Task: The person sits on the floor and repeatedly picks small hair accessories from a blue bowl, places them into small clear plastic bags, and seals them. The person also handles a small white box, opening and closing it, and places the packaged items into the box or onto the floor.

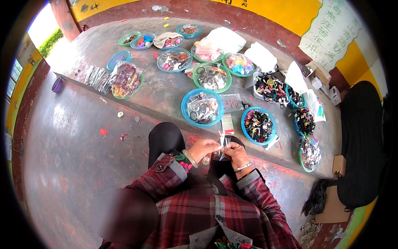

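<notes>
Above my right knee, both hands come together on a small clear plastic bag (227, 141). My left hand (204, 149), with a pale bangle at the wrist, pinches its left side between thumb and fingers. Its other side is gripped by my right hand (235, 155), which wears a silvery bracelet. Whatever the bag contains is too small to make out. Just beyond, a stack of white and red cards or packets (227, 123) rests at the ledge edge. Nearest to it stands a blue basin (183, 108) of bagged black hair bands.
On the raised concrete ledge (153, 89) stand several basins of hair bands and small goods. A blue basin (273, 132) of dark hair ties is at right. Bundled packets (98, 79) lie left, near a purple bucket (57, 84). Red scraps litter the floor.
</notes>
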A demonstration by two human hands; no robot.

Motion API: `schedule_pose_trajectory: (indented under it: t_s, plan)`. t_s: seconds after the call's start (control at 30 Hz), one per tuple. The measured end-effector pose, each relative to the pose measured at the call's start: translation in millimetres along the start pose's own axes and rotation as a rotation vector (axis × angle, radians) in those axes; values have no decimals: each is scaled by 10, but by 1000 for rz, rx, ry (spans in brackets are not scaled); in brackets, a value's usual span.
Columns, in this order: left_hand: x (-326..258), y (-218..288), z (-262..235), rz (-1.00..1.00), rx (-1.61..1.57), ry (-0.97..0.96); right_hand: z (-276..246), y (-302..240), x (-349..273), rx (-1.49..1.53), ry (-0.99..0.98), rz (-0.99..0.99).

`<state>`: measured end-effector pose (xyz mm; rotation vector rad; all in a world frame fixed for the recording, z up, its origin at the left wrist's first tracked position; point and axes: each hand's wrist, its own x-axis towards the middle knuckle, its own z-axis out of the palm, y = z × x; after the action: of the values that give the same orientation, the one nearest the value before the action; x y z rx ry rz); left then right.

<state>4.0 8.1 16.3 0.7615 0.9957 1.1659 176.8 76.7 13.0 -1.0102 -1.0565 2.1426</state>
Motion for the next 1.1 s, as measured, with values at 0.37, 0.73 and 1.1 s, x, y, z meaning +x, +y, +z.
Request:
schedule_pose_trajectory:
  t_s: [0.37,0.73,1.1]
  plan:
    - [27,-89,-28,22,-48,54,133,-41,-32,-66,9,-42]
    - [41,-69,-12,72,-65,165,105,-63,-36,-82,-16,-35]
    - [49,-73,-30,53,30,278,220,-136,-47,-759,258,-320]
